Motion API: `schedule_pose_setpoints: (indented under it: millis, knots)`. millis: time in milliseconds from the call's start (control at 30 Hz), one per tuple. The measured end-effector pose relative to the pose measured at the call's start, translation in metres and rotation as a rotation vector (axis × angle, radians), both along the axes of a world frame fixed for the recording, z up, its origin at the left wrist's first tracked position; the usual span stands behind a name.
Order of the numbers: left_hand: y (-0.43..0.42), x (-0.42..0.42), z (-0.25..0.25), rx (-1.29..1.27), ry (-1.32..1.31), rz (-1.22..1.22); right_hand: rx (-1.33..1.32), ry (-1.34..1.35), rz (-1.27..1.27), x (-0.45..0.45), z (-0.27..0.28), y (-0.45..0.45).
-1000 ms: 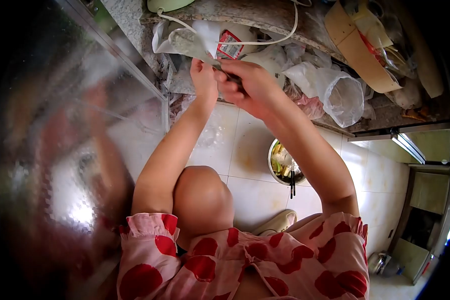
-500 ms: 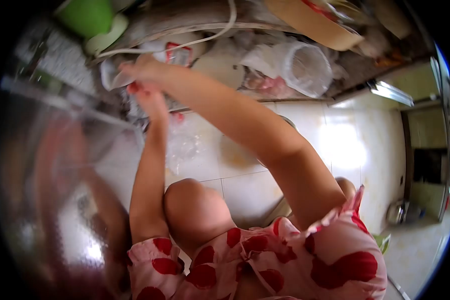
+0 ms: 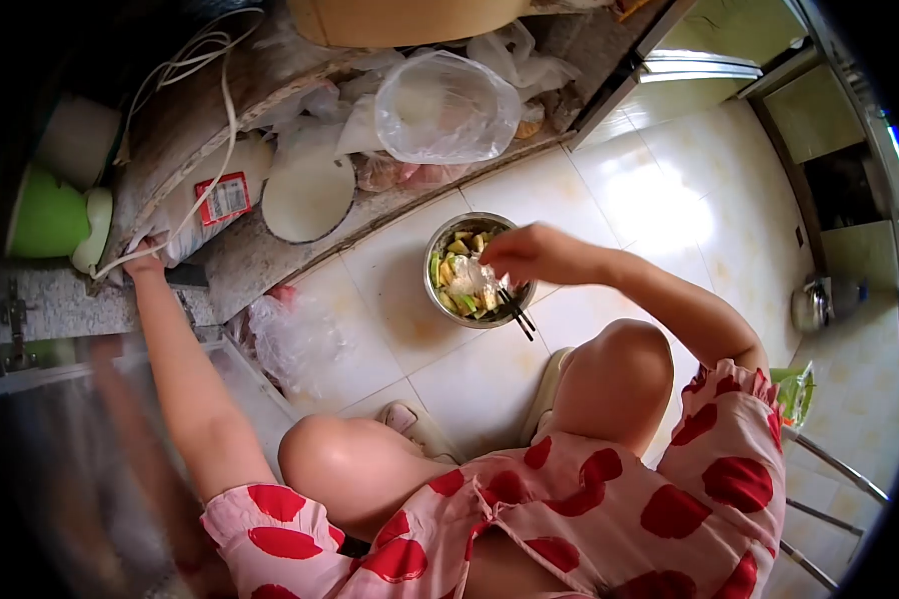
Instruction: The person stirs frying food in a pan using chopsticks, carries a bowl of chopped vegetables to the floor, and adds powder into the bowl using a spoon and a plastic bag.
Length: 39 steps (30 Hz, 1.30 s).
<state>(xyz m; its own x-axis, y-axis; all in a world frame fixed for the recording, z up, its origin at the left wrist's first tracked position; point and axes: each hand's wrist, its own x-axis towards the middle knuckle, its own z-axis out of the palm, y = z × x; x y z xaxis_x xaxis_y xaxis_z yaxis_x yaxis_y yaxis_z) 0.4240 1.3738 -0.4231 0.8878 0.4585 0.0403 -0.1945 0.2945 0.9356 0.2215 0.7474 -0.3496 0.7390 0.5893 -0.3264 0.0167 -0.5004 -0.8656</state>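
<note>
On the tiled floor stands a metal bowl (image 3: 435, 290) of cut green and yellowish vegetable pieces (image 3: 459, 299), with whitish stuff lying on top. Dark chopsticks (image 3: 517, 315) lean over its near right rim. Directly above the bowl is my right hand (image 3: 534, 255), its fingers bent down and closed; what they hold, if anything, I cannot make out. Far to the left, my left hand (image 3: 145, 257) reaches to the lower end of a white bag with a red label (image 3: 222, 199) on the low shelf. Its fingers are partly hidden there.
A white cord (image 3: 228, 130) hangs across the shelf. Beside the bag are a round pale dish (image 3: 308, 195) and a plastic-lined container (image 3: 448, 105). A green container (image 3: 52, 215) stands at far left. A crumpled clear bag (image 3: 290, 334) lies on the floor.
My hands, together at the shelf around something whitish before, are now apart. The right has moved over to the bowl; the left stays by the shelf. The view has shifted, bringing the bowl into sight.
</note>
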Motion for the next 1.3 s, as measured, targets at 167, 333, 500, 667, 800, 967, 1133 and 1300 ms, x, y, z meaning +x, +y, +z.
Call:
schedule_pose_setpoints:
  millis: [167, 333, 500, 667, 800, 967, 1133, 1300]
  knots:
    - [-0.053, -0.084, -0.072, 0.193, 0.026, 0.408, 0.093, -0.126, -0.491, 0.033, -0.052, -0.07]
    - [-0.287, -0.138, 0.003, 0.559, 0.365, -0.355, 0.012, -0.561, -0.658, 0.104, -0.1, -0.06]
    - [-0.388, -0.064, 0.02, 1.265, -0.278, -0.346, -0.099, -0.991, -0.448, 0.168, -0.081, -0.012]
    - [-0.418, -0.003, 0.014, 1.114, -0.339, -0.559, 0.291, -1.252, -0.318, 0.198, -0.064, 0.04]
    - [-0.416, -0.007, 0.02, 0.997, -0.269, -0.31, 0.291, -0.67, -0.321, 0.236, -0.061, 0.048]
    - [-0.409, 0.009, -0.027, 1.496, -0.334, -0.249, 0.329, -0.937, -0.299, 0.247, -0.054, 0.073]
    - [-0.429, 0.059, -0.066, 1.228, -0.311, -0.379, 0.064, -0.657, -0.23, 0.218, -0.039, 0.085]
    - [-0.435, 0.051, -0.063, 0.981, -0.379, -0.283, 0.225, -1.053, -0.503, 0.226, -0.063, 0.078]
